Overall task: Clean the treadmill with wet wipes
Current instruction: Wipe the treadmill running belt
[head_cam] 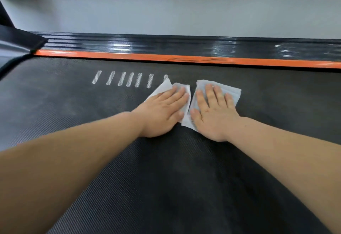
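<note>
L hand [162, 113] flat on L wipe [161, 90]; R hand [215, 115] on R wipe [235, 92].

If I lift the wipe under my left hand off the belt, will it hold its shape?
Probably not: the left wipe looks thin and lies flat with a folded corner, so it should droop and feel very light. Pushed under the flat left hand, it may bunch, since the treadmill belt looks textured.
</note>
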